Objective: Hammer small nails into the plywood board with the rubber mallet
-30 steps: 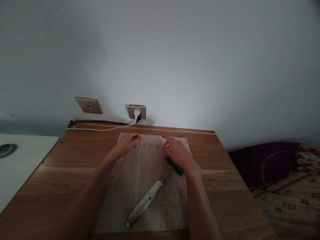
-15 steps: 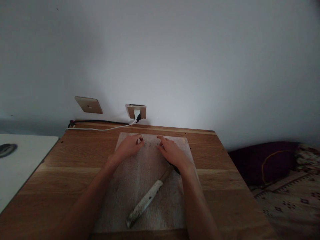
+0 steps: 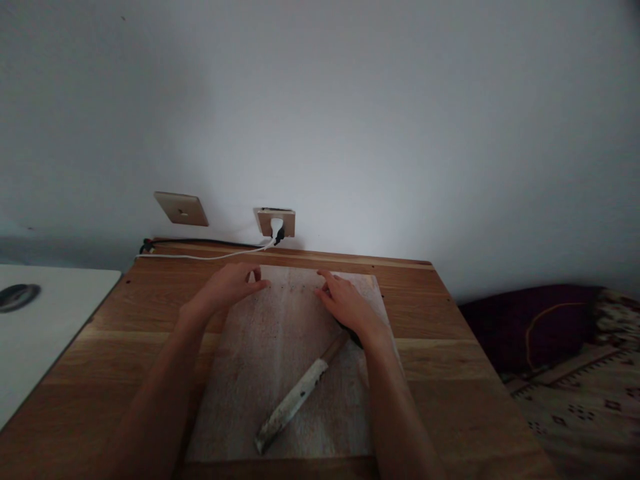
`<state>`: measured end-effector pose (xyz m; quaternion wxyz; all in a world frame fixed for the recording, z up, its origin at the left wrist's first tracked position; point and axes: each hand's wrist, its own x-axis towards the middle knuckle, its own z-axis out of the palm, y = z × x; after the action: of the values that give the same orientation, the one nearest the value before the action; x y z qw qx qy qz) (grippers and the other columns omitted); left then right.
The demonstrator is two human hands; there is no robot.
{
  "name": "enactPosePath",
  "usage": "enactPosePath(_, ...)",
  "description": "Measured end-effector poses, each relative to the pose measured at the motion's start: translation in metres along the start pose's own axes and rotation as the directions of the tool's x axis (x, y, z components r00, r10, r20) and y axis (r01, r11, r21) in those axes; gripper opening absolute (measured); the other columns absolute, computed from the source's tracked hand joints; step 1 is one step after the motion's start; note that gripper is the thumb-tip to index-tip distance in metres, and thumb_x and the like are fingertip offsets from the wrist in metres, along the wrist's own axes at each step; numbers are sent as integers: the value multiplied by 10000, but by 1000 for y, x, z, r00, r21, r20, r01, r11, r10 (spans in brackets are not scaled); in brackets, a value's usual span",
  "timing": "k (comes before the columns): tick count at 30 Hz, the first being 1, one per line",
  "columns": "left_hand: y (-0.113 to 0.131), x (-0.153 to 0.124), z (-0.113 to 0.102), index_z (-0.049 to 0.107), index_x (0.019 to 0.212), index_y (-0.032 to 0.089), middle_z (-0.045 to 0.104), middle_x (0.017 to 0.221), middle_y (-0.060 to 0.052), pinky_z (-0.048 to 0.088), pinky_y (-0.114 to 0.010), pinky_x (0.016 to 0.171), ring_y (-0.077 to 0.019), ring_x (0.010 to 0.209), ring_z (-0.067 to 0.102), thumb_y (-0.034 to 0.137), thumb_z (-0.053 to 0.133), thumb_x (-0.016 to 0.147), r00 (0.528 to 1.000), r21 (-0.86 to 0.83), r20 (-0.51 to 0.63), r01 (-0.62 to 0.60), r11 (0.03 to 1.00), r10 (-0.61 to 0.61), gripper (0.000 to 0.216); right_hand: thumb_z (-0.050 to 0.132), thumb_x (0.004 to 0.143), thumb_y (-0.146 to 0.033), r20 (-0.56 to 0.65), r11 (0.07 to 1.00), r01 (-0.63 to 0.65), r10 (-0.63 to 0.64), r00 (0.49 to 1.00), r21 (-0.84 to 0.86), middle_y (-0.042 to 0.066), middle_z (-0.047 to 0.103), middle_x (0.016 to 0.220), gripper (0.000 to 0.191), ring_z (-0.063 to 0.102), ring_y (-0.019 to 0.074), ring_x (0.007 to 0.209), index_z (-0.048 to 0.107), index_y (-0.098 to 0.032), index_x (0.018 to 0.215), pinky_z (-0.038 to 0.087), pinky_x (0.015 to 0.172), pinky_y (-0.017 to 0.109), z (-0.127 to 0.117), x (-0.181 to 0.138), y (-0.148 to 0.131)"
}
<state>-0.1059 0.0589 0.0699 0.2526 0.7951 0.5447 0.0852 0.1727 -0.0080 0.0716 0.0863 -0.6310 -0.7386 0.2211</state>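
A pale wooden board (image 3: 280,373) lies on the brown wooden table (image 3: 450,373). A hammer (image 3: 300,393) with a worn whitish handle rests slanted across the board; its dark head is mostly hidden under my right wrist. My left hand (image 3: 227,287) rests at the board's far left corner, fingers bent and apart, holding nothing. My right hand (image 3: 345,303) lies flat on the far right part of the board, fingers stretched out. Small dark specks dot the board between the hands.
A wall socket (image 3: 276,222) with a white cable (image 3: 200,257) and a blank wall plate (image 3: 181,208) sit behind the table. A white surface (image 3: 45,320) adjoins at left. A patterned rug and dark cushion (image 3: 540,327) lie at right.
My left hand slid left from the board's far middle to its far left corner and opened. My right hand settled flatter on the board. The board shifted slightly.
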Motion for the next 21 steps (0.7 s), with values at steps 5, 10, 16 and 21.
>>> enactPosePath(5, -6, -5, -1, 628, 715, 215, 637, 720, 4, 367, -268, 608, -196, 691, 595, 476, 806, 635, 980, -24, 199, 34, 999, -29, 326, 526, 1035, -238, -27, 1000, 3, -3, 1000, 2, 169, 735, 1197, 466, 685, 271, 1105, 507, -89, 1476, 458, 965, 340, 1, 1, -1)
enactPosePath(10, -10, -2, 5, 627, 661, 206, 634, 677, 7, 353, -260, 610, -178, 676, 579, 288, 737, 668, 971, -84, 239, 24, 996, -3, 138, 533, 1031, -232, -68, 1000, -10, 10, 998, -2, 152, 738, 1182, 449, 691, 260, 1072, 521, -106, 1463, 471, 928, 335, -6, -1, -6)
enactPosePath(16, 14, -4, 0, 628, 644, 184, 486, 579, 37, 277, -221, 514, -107, 549, 412, 316, 747, 756, 987, -538, 73, -83, 839, 144, 210, 495, 1041, -206, -112, 998, -10, 3, 994, -58, 154, 701, 1288, 388, 664, 271, 1177, 573, -128, 1413, 467, 982, 347, -8, -1, -12)
enactPosePath(21, 63, -9, -10, 503, 667, 175, 347, 611, 70, 275, -159, 430, -47, 471, 310, 247, 686, 873, 997, -992, -41, -32, -126, 69, 285, 493, 1040, -220, -87, 988, -36, 23, 996, -150, 147, 707, 1258, 336, 680, 280, 1139, 612, -136, 1342, 495, 936, 349, 3, 2, -11)
